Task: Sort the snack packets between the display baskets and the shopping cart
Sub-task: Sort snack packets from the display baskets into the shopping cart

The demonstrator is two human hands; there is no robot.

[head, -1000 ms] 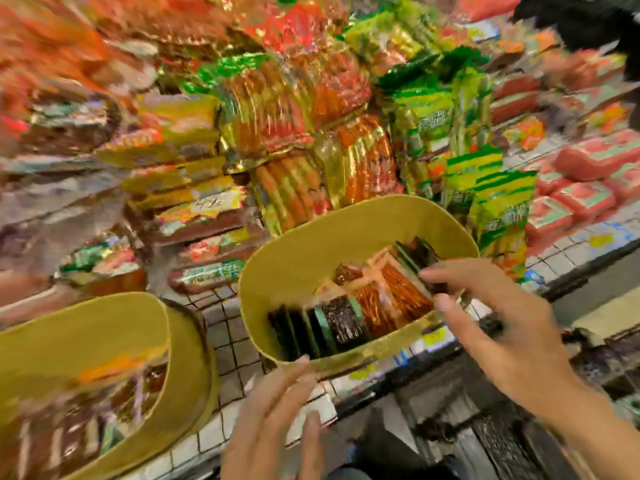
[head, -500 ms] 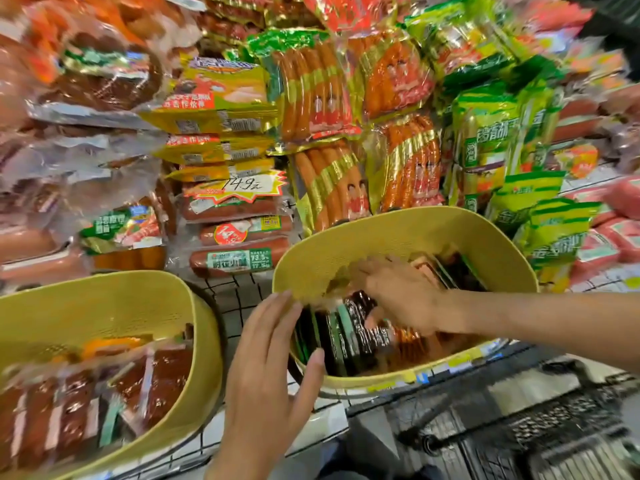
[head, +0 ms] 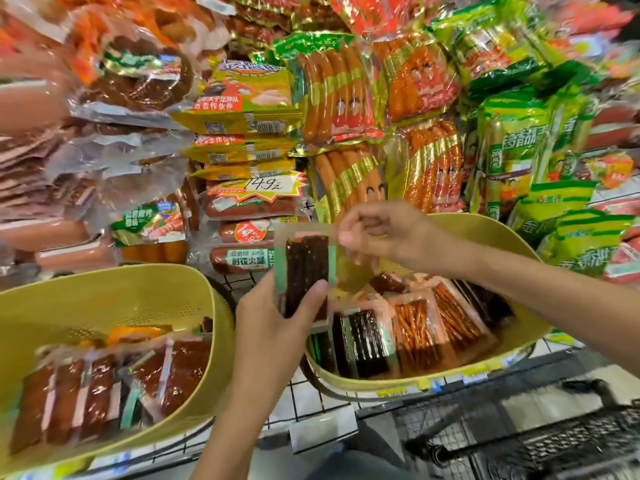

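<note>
From here I see my left hand (head: 273,320) gripping a dark packet (head: 306,265) upright over the left edge of the right basket (head: 485,226), my right hand (head: 388,233) pinching its top corner.

**Q:** Section 1, upper limbs. What covering is fitted?

**A:** The left hand (head: 273,313) and the right hand (head: 391,237) are bare. The left forearm (head: 239,410) and the right forearm (head: 536,292) are uncovered along the full length in view, up to the frame edge.

**Q:** Section 2, form?

**A:** Both forearms are slim and taper to narrow wrists. The fingers are long and slender. The nail on the left thumb (head: 317,292) looks short, but blur hides finer detail.

**Q:** Section 3, clothing?

**A:** One item: a dark grey-blue garment (head: 349,462) at the lower edge, between the forearms. It is plain fabric with soft folds. The garment type cannot be determined.
</note>
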